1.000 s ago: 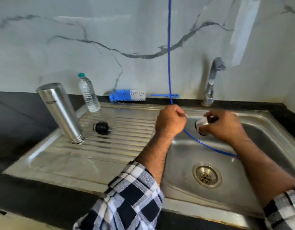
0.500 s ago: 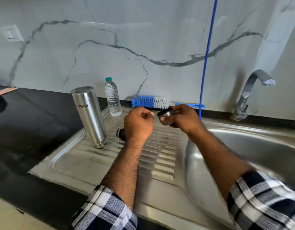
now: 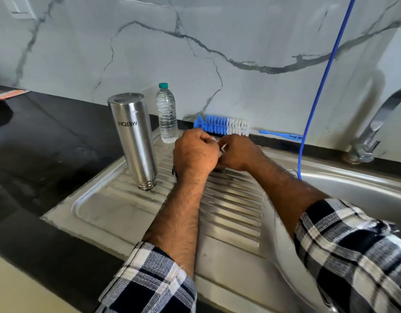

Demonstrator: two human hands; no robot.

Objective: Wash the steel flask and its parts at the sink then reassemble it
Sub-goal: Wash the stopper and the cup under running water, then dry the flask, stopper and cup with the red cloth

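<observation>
Here, flask [image 3: 133,141] left of fingers [image 3: 206,138].

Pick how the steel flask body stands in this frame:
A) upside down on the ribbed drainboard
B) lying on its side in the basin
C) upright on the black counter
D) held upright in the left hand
A: the steel flask rests mouth-down on the drainboard, its logo inverted, and neither hand touches it.

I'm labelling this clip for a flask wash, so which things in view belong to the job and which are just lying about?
Job:
steel flask, upside down on the drainboard
bottle brush
tap
blue hose
left hand and right hand, together over a small, mostly hidden part

Lying about:
plastic water bottle
orange-and-white item on the counter
</observation>
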